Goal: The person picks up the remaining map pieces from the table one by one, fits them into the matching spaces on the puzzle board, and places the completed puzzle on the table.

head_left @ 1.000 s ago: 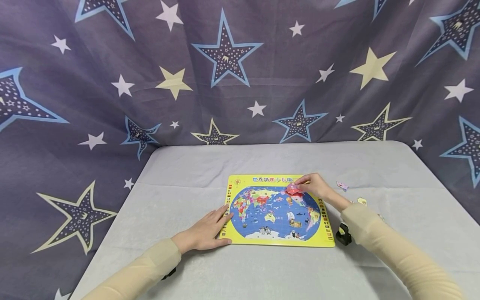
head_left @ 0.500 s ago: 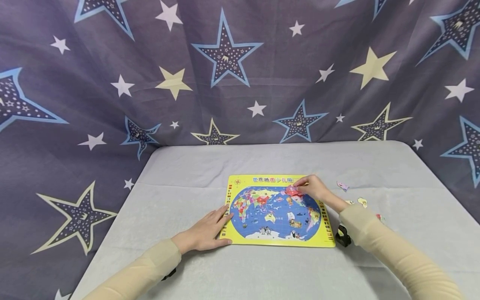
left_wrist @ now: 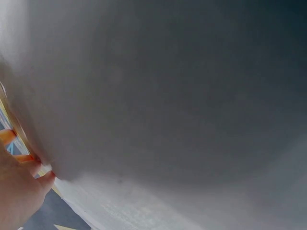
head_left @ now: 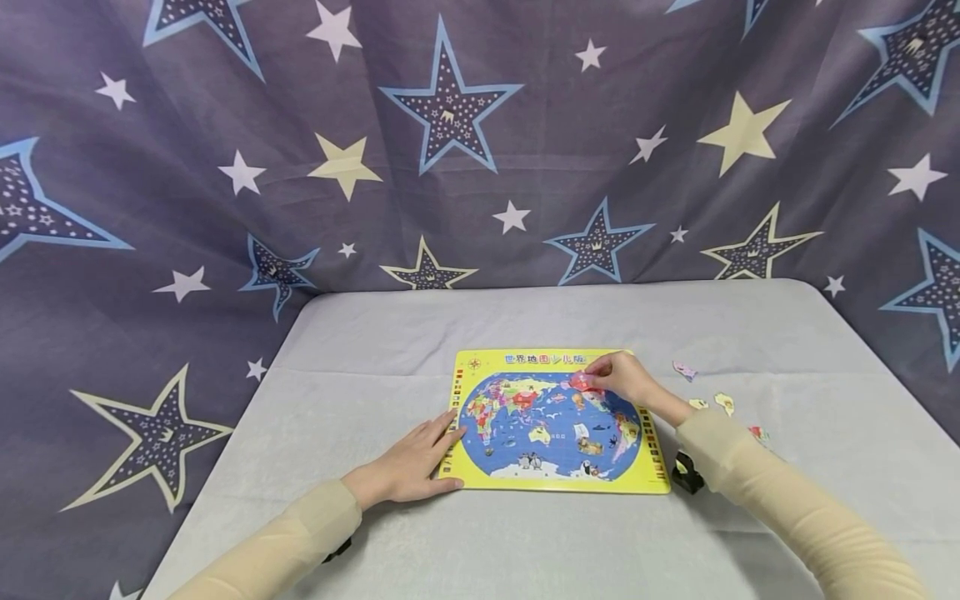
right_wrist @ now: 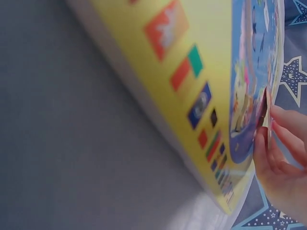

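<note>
A yellow-bordered world map puzzle board (head_left: pixel 555 487) lies flat on the table in the head view. My right hand (head_left: pixel 628 379) pinches a red puzzle piece (head_left: pixel 580 381) between thumb and fingers over the board's upper right part. In the right wrist view, that piece (right_wrist: pixel 269 120) appears edge-on, close to the map surface; whether it sits in a recess I cannot tell. My left hand (head_left: pixel 408 462) rests at the board's left edge, fingers extended and touching the rim. The left wrist view shows only part of this hand (left_wrist: pixel 21 187) at its lower left corner.
Loose puzzle pieces lie right of the board: a purple one (head_left: pixel 684 370), two cream ones, including this cream piece (head_left: pixel 723 403), and a red-and-green piece (head_left: pixel 759 434) beside the right sleeve. A star-patterned curtain (head_left: pixel 480 208) hangs behind the light grey table (head_left: pixel 375 333).
The right hand and the red piece have shifted slightly left, and the piece looks lower against the map. More loose pieces show beside the right sleeve. My left hand stays put.
</note>
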`<state>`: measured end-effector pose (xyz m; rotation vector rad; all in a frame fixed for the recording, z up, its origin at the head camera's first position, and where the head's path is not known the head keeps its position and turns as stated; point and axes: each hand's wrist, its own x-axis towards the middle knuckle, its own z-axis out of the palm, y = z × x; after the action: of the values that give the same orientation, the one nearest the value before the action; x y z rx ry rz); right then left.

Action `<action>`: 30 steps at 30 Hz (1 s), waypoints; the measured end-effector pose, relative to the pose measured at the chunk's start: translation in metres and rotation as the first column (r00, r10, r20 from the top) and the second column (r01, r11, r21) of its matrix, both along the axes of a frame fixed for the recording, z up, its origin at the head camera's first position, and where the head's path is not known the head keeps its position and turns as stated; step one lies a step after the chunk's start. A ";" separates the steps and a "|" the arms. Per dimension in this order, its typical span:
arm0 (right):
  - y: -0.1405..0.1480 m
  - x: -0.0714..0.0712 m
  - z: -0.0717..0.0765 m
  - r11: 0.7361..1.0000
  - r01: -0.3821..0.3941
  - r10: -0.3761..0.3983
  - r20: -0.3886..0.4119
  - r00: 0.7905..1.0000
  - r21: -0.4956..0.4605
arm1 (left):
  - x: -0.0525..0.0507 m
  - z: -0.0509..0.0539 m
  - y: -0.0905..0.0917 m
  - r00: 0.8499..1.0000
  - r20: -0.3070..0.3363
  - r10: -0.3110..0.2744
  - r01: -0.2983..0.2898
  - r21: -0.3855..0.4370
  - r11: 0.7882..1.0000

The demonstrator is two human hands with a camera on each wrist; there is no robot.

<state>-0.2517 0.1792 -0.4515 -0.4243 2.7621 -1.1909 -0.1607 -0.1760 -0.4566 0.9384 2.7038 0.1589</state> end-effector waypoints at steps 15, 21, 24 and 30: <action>-0.001 0.000 0.000 0.999 -0.013 0.013 0.015 1.000 0.038 | 0.000 -0.003 -0.001 1.000 -0.008 0.006 -0.006 0.008 1.000; -0.002 0.000 -0.003 0.998 -0.022 0.022 -0.010 1.000 0.064 | 0.000 -0.003 0.000 1.000 -0.008 0.008 -0.008 0.004 1.000; -0.001 -0.001 -0.004 0.997 -0.031 0.033 -0.021 0.999 0.066 | 0.000 -0.003 0.000 1.000 -0.009 0.006 -0.006 0.006 1.000; 0.002 0.002 -0.005 0.997 -0.070 0.071 -0.058 0.996 0.018 | 0.000 -0.003 -0.001 1.000 -0.010 0.007 -0.007 0.011 1.000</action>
<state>-0.2498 0.1808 -0.4563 -0.5587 2.7781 -1.1571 -0.1607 -0.1768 -0.4600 0.9358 2.7186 0.1707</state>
